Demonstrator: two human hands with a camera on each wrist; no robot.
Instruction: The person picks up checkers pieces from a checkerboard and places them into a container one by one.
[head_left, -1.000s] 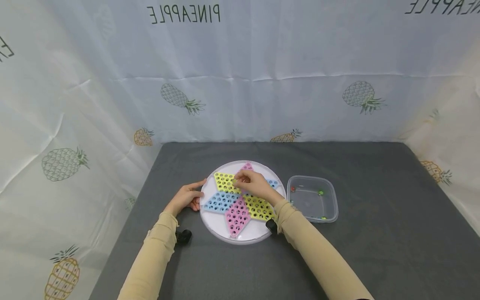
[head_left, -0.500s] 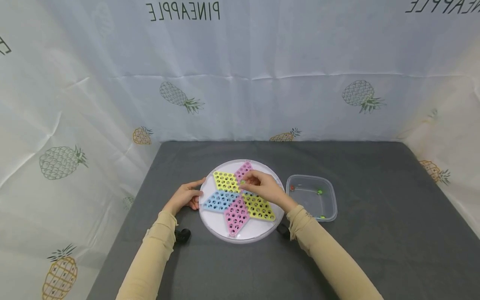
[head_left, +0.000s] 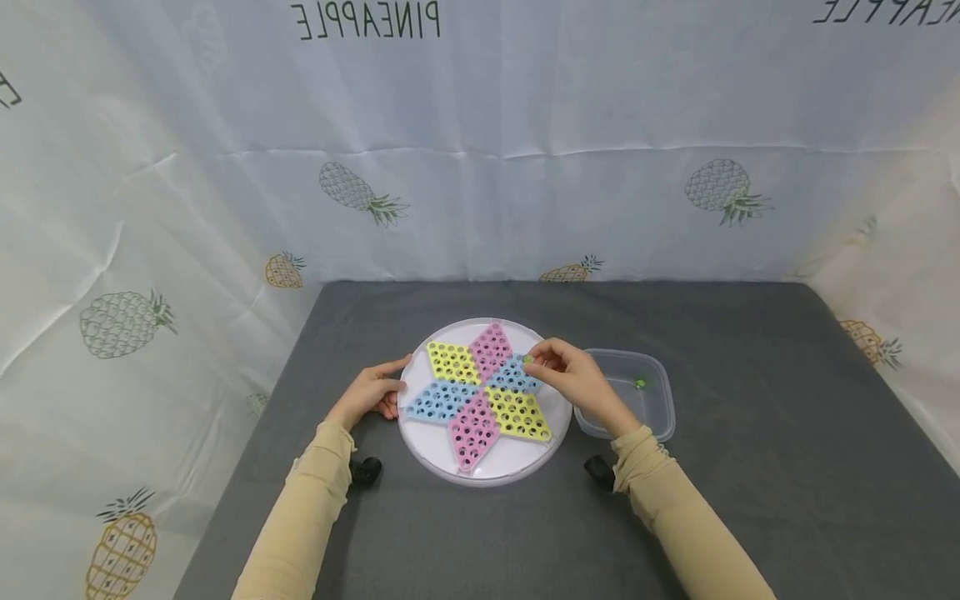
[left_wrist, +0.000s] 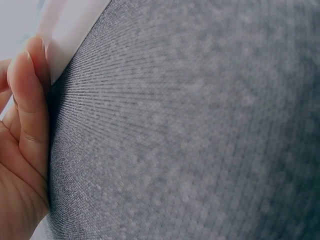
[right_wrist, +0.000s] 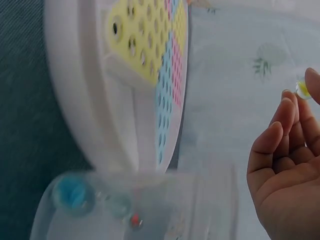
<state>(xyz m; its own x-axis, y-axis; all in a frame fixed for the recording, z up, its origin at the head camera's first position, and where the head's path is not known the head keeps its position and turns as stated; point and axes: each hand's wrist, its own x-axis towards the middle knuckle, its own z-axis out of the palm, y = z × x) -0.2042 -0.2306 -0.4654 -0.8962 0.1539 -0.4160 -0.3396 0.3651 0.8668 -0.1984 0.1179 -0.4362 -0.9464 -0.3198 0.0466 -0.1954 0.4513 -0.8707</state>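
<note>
A round white Chinese checkers board (head_left: 558, 408) lies on the table, its star of pink, yellow and blue sections pierced with holes. My left hand (head_left: 369, 393) grips the board's left rim; the left wrist view shows its fingers (left_wrist: 30, 95) against the white edge. Between thumb and fingertips, my right hand (head_left: 577, 379) pinches a clear marble (right_wrist: 302, 89) with yellow-green inside. In the head view that hand is raised over the right blue section (head_left: 513, 375). In the right wrist view the marble is partly hidden by the thumb.
Right of the board stands a clear plastic container (head_left: 667, 408), partly covered by my right forearm. Inside it are a green marble (head_left: 640, 383), a blue marble (right_wrist: 72, 194) and a red-orange one (right_wrist: 135, 220). A pineapple-print curtain (head_left: 480, 217) hangs behind the grey tabletop (head_left: 750, 417).
My right hand has moved right with the marble, from the upper yellow section across the pink one to the right blue section. My left hand stays at the rim.
</note>
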